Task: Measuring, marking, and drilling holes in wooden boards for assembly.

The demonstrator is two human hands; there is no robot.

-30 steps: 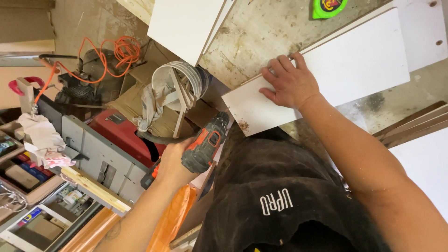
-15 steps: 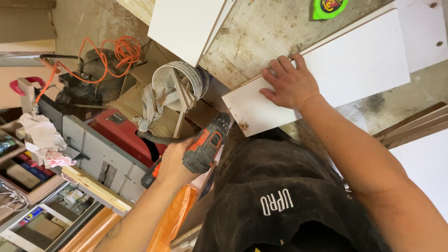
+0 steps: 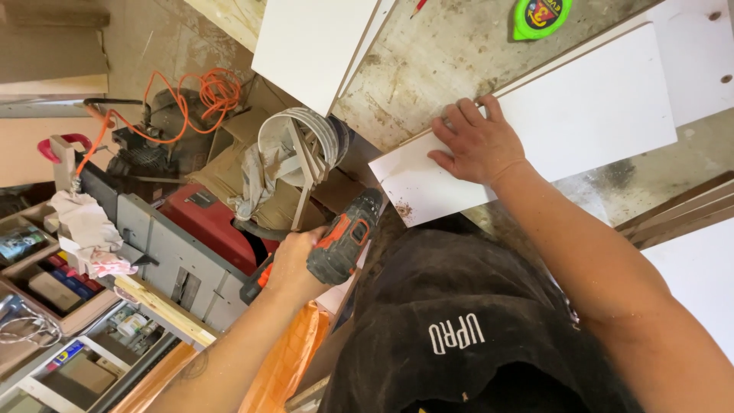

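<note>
- Nearest the camera: the person's dark shirt (image 3: 474, 336) fills the lower middle of the head view; both forearms reach out from it.
- Left hand (image 3: 294, 260) is clenched round the handle of a cordless drill (image 3: 344, 237), orange and black, nose pointing up toward the near edge of the white panel (image 3: 535, 130). Whether the tip touches the edge cannot be told; it sits very close.
- Right hand (image 3: 478, 141) lies flat, fingers spread, pressing on the panel's face; it grasps nothing.
- The panel rests on the rough workbench (image 3: 459, 53), its near corner hanging just past the bench edge, with a small speck of dust or chips (image 3: 403, 208) by that corner.
- Risk, as judged: only a palm holds the panel, with no clamp in sight. A push from the drill into the edge could slide or swing the board.
- Risk: drilling into a thin edge at a slant could break out through the white face.
- Risk: the pressing hand sits near the drill's line; a slip could bring the bit toward the fingers.
- Farther off: a green tape measure (image 3: 539, 17) and a second white board (image 3: 317, 46) on the bench, well apart from the hands.
- Beyond the bench, an orange cable (image 3: 206, 92) lies coiled on the floor among the clutter, a possible snag underfoot.
</note>
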